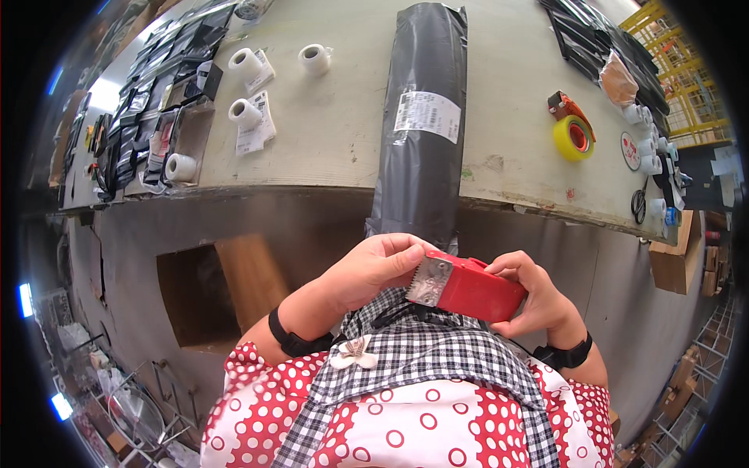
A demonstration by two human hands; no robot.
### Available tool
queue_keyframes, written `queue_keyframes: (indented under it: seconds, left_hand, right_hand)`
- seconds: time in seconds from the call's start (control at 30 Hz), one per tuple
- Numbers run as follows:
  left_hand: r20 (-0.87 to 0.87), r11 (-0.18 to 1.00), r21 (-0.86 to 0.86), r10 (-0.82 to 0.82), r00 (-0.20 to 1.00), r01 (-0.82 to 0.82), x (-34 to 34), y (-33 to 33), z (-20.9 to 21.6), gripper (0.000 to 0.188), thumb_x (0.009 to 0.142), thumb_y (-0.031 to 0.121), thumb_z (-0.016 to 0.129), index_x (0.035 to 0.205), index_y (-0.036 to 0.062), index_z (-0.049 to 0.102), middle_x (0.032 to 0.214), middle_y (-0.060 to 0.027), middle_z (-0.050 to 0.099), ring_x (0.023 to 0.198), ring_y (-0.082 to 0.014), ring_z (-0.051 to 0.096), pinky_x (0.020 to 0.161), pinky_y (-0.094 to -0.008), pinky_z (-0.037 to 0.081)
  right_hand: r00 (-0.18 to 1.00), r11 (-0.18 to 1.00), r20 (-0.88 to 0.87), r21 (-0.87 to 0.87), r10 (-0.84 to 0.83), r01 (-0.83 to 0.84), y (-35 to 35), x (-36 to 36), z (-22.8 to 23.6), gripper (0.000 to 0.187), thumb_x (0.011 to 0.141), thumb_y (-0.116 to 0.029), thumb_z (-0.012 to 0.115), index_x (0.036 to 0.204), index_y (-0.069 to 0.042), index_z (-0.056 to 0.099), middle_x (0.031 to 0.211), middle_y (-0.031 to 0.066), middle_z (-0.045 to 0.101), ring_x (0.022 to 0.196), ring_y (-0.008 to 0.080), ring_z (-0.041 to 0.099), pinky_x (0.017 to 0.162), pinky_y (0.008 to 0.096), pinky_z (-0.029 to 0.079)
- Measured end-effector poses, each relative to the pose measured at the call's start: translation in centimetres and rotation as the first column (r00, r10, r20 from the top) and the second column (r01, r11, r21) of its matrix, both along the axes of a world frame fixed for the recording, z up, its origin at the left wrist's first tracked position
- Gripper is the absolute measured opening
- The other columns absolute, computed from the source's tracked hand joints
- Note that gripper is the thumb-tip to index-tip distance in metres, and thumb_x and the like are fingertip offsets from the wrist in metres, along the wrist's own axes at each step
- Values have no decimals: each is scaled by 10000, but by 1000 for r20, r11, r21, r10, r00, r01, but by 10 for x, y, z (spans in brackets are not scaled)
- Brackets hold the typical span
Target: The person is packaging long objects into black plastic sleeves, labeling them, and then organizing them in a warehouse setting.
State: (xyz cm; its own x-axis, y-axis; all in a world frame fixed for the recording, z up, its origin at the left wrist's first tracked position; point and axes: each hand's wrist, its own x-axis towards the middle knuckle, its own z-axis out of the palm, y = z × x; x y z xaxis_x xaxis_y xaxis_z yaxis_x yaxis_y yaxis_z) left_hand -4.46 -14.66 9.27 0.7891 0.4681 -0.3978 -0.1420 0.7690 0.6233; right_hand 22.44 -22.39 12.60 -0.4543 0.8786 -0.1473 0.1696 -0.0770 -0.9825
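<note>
In front of my chest I hold a red tape dispenser (481, 292) with a toothed metal blade at its left end. My right hand (541, 295) grips the red body at its right end, thumb below and fingers above. At the blade end, my left hand (373, 269) is closed, its thumb and fingertips pressed to the dispenser's upper corner; whether a strip of tape is between them I cannot make out. Beyond my hands a long black plastic-wrapped package (421, 175) bearing a white label (427, 115) lies across the table, its near end sticking out over the edge.
On the table (335, 156) stand white rolls (314, 60), some on label sheets (253, 140). A second dispenser with yellow tape (573, 139) lies right. Black packages (152, 86) are piled left, others (601, 43) far right. An open cardboard box (253, 285) sits below the table.
</note>
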Motion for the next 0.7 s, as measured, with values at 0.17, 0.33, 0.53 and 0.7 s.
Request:
queue_keyframes:
  seconds: [0.17,0.33,0.53,0.7]
  left_hand:
    - [8,918,-395,29,1000,-24,-9,-14,-19,480,937,331,506,1239,-38,449,1194,-139,552,1032,-178,592,871,-325,507]
    - [46,939,-338,80,996,-60,-5,-24,-26,106,894,115,593,954,28,602,906,-32,643,814,-106,625,744,-260,522]
    - [-327,830,498,447,832,-251,6,-32,-29,155,914,117,568,841,-3,634,774,0,630,685,-50,546,642,-202,455]
    - [-500,690,658,700,509,-302,-24,-9,-48,216,926,178,547,847,-1,640,695,-29,637,658,-101,592,621,-224,477]
  right_hand:
    - [996,995,-88,96,23,-15,-1,-7,-12,648,572,5,784,1137,-49,472,1052,68,561,940,175,610,795,290,515]
    - [995,986,24,132,98,-100,6,0,-13,647,548,-8,800,1126,-59,515,1039,84,568,904,183,614,799,297,517]
    - [930,932,363,354,-58,-80,18,3,-11,616,509,-44,738,1096,-115,567,831,83,603,771,283,566,699,352,474]
    - [885,976,449,215,-123,27,14,68,-23,590,503,-40,693,1077,-89,566,896,102,623,825,281,588,755,353,486]
